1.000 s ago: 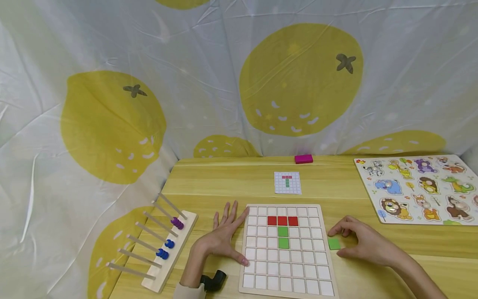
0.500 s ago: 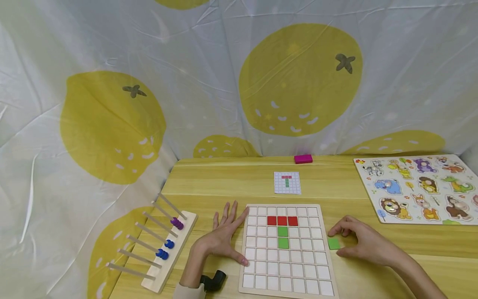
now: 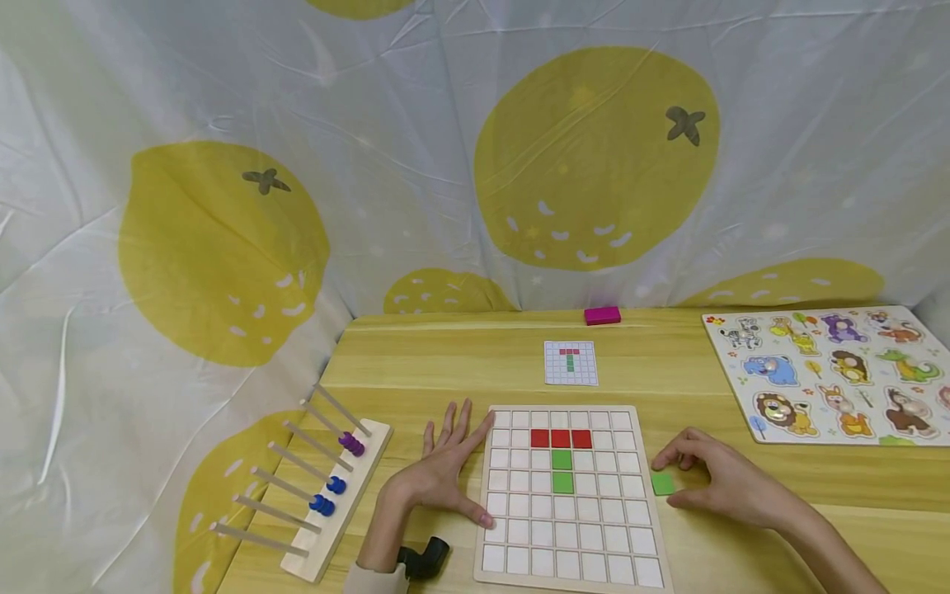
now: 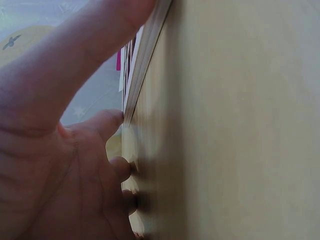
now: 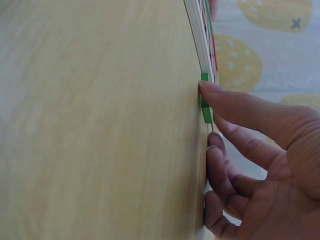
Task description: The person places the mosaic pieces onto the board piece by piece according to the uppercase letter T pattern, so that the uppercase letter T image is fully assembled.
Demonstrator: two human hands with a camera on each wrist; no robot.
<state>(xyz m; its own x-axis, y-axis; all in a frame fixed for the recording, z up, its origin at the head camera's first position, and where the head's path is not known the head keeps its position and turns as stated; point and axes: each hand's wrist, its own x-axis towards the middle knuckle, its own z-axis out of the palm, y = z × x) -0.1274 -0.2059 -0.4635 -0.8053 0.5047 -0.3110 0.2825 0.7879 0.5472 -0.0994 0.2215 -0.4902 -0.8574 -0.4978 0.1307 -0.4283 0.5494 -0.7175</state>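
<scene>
A light wooden grid board (image 3: 516, 509) lies on the table in the head view. It holds a row of 3 red tiles (image 3: 561, 439), with 2 green tiles (image 3: 563, 482) in a column below the middle one. My left hand (image 3: 441, 474) is spread at the board's left side, index fingertip and thumb touching its edge. Beyond the right edge, my right hand (image 3: 723, 478) pinches a loose green tile (image 3: 663, 484) between thumb and index finger, low at the table. In the right wrist view the thumb (image 5: 245, 106) covers part of that green tile (image 5: 208, 115).
Behind the board lies a paper card (image 3: 571, 363) printed with a red and green T. A magenta block (image 3: 603, 316) is near the curtain. An animal peg puzzle (image 3: 809, 384) lies right; a wooden peg rack (image 3: 337, 503) with blue and purple beads stands left.
</scene>
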